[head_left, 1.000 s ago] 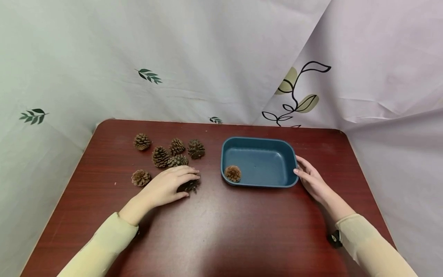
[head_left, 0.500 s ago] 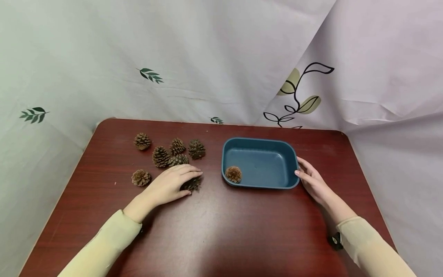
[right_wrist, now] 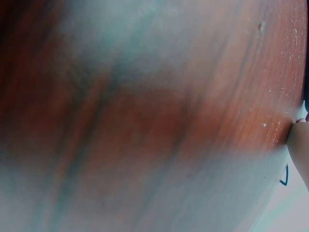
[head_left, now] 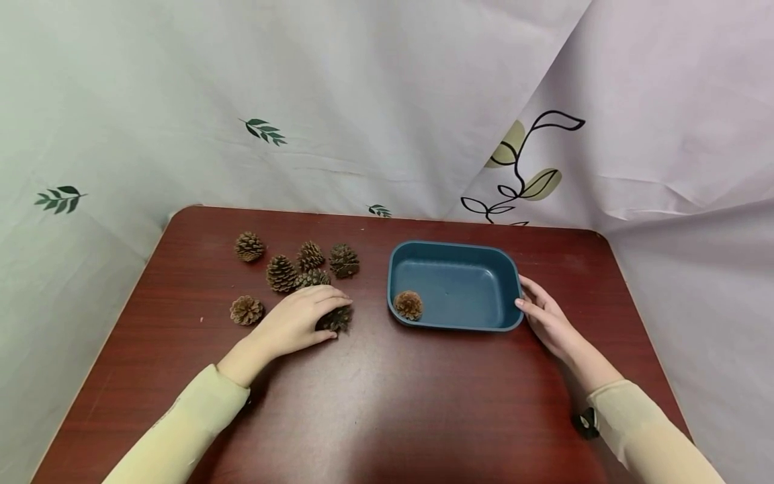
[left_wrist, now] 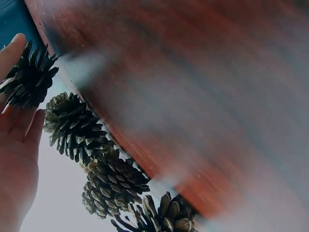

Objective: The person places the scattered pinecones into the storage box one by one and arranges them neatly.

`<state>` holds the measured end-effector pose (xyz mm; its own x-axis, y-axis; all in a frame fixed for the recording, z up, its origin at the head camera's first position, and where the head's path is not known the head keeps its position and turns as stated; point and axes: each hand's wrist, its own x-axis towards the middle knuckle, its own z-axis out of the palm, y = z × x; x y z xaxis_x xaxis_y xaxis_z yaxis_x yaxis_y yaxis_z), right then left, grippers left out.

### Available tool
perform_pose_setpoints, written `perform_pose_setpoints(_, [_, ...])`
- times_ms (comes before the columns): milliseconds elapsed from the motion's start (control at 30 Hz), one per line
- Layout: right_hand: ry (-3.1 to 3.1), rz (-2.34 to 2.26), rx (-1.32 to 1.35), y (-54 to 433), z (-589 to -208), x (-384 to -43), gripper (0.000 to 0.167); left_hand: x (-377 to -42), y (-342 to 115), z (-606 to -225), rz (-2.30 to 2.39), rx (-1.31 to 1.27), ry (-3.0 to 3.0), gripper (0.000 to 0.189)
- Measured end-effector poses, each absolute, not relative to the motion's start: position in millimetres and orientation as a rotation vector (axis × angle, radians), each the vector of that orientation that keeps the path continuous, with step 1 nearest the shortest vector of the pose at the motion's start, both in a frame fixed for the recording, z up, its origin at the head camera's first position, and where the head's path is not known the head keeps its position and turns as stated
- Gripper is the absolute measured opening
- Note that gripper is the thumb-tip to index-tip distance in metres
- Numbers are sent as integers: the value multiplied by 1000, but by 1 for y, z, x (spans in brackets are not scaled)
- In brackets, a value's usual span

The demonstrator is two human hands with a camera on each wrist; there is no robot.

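My left hand (head_left: 296, 321) holds a dark brown pine cone (head_left: 340, 319) on the table, thumb on the near side and fingers over the far side. In the left wrist view this pine cone (left_wrist: 31, 79) sits between thumb and fingers, its scales spread. At the right end of a blue rectangular tub (head_left: 459, 296), my right hand (head_left: 549, 321) grips the wall, thumb at the rim and fingers outside. One lighter brown pine cone (head_left: 408, 305) lies in the tub's near left corner. Only a bit of the right hand (right_wrist: 300, 147) shows in the right wrist view.
Several more pine cones lie left of the tub, among them one upright cone (head_left: 281, 273), one by the far edge (head_left: 248, 247) and one beside the left wrist (head_left: 246, 310). The reddish-brown table (head_left: 387, 396) ends at a pale patterned curtain (head_left: 338, 101).
The left hand has moved slightly right and closed in around the dark pine cone. My right hand keeps its place on the tub; the view has shifted a little.
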<state>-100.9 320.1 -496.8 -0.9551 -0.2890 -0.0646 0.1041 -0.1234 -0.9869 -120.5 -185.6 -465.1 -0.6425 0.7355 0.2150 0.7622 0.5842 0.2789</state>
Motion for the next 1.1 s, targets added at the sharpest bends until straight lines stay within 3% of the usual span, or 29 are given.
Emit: perform_pose_setpoints(1100, [1891,-2154,-209,320,-495,-100,47,-128,-164,-452,-946,-1006,-2628,68])
